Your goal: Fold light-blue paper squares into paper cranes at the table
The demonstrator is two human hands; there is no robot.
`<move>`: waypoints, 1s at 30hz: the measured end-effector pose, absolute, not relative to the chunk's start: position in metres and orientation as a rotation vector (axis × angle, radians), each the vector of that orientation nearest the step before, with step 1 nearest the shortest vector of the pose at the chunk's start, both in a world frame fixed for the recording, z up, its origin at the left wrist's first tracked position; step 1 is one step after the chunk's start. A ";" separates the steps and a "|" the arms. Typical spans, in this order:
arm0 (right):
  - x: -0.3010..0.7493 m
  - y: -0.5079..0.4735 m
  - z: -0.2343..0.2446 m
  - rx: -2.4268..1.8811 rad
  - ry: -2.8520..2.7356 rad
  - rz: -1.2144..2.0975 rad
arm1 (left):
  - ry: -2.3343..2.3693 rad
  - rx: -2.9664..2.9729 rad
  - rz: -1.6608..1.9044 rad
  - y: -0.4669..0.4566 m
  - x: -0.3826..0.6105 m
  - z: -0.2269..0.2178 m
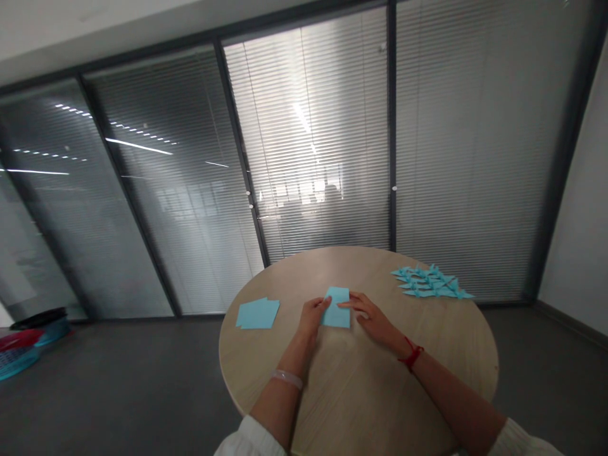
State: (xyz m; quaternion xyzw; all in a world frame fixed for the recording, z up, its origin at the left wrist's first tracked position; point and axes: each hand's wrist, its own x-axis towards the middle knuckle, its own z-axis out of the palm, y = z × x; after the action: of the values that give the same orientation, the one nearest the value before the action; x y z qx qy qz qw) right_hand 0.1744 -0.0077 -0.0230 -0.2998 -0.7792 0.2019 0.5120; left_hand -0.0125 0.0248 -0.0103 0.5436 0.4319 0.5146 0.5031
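Red and blue plastic baskets (21, 354) sit in a low stack on the floor, well to the left of the round wooden table (304, 266). Near the table's left edge lies a small pile of pale blue paper (257, 314), its squares slightly askew and apart from both hands. Moving right, the left hand (312, 318), with a white band (287, 379) around its wrist, curls against the left side of a folded blue sheet (336, 310) near the middle of the table. Whether that hand is pinching the paper or only resting against it, I cannot tell (the fingers hide the point of contact). The right hand (373, 316), with a red cord (411, 354) tied at its wrist, lies open and nearly flat, its fingertips (344, 304) reaching onto the sheet's right side without closing around it. The sheet is at the plain folded stage, a flat rectangle on the wood between the two hands, showing no points or wings. Farther right, near the table's far edge, a heap of blue folded paper birds (430, 282) lies overlapping, well apart from the right hand.
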 end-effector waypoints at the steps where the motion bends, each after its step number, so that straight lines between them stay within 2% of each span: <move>1: 0.174 -0.008 -0.023 -0.702 -1.909 0.493 | 1.040 1.290 1.254 0.025 -0.013 -0.010; 15: 0.173 -0.012 -0.017 -0.723 -1.908 0.625 | 0.995 1.275 1.240 0.022 -0.011 -0.009; 24: 0.174 -0.003 -0.022 -0.988 -1.696 0.803 | 0.898 1.285 1.120 0.008 -0.004 0.003; 30: 0.175 -0.002 -0.023 -1.030 -1.602 0.766 | 0.866 1.324 1.065 0.004 -0.001 0.005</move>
State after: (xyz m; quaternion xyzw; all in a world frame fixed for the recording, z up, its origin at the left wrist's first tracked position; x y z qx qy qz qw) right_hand 0.1755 -0.0021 -0.0230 -0.4293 -0.6675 0.3192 0.5180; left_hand -0.0008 0.0044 0.0050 0.5661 0.3705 0.4554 0.5787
